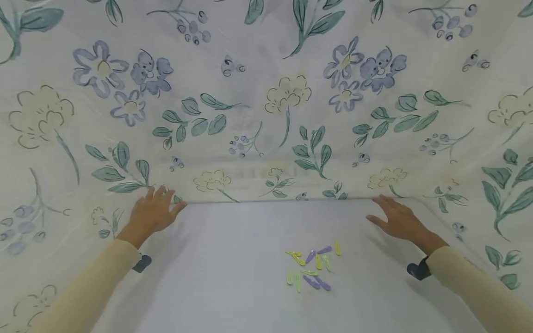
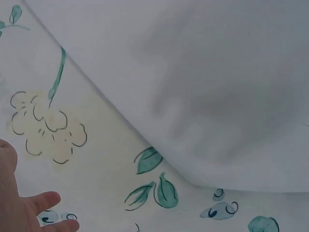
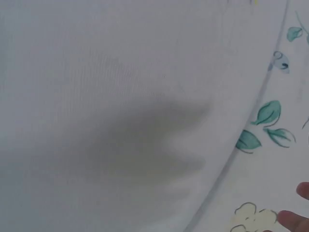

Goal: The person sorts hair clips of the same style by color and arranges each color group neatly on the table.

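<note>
Both hands are held apart over the far corners of a white table surface [image 1: 233,259], and neither grips anything. My left hand [image 1: 154,210] has its fingers spread near the far left corner; the left wrist view shows some of its fingers [image 2: 46,199] at the lower left edge. At the far right corner, my right hand [image 1: 397,217] is also spread, with a few fingertips [image 3: 292,220] at the edge of the right wrist view. Between the hands and closer to me lie several small snap hair clips: yellow [image 1: 337,248], purple [image 1: 311,282] and light green [image 1: 297,283].
A floral-patterned sheet [image 1: 258,101] rises behind the table and runs along both sides. Its leaves, berries and flowers meet the table along the far edge. Dark bands [image 1: 418,270] sit at the wrists. Hand shadows fall on the white surface.
</note>
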{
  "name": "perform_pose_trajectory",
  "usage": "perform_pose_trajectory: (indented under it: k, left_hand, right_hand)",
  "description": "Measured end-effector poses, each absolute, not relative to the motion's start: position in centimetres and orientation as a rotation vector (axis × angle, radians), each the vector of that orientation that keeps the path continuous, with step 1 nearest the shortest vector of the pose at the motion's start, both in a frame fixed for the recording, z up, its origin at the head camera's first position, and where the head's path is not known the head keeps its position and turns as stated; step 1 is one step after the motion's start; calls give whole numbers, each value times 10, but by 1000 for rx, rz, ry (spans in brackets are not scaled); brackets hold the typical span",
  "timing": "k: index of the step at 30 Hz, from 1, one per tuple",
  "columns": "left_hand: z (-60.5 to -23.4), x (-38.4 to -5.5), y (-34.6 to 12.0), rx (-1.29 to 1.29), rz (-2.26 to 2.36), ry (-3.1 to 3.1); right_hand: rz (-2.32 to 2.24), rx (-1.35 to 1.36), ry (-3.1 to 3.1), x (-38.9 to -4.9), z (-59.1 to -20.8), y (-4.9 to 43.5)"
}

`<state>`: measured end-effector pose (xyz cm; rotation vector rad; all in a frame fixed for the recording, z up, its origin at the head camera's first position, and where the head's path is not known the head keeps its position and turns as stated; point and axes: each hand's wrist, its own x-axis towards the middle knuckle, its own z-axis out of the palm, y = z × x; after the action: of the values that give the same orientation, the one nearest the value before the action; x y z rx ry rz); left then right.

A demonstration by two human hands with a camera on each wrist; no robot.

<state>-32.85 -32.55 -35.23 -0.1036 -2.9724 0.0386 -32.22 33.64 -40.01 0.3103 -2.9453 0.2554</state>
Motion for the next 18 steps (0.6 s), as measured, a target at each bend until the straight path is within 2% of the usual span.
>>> perform_pose_trajectory:
  k: [12, 18]
  left_hand:
    - [-352, -331, -290, -189, -47, -2954]
    - [-350, -328, -267, -249, -84, -2888]
  right_hand:
    - [424, 346, -2940, -316, -400, 310]
    - [574, 455, -2883, -309, -397, 298]
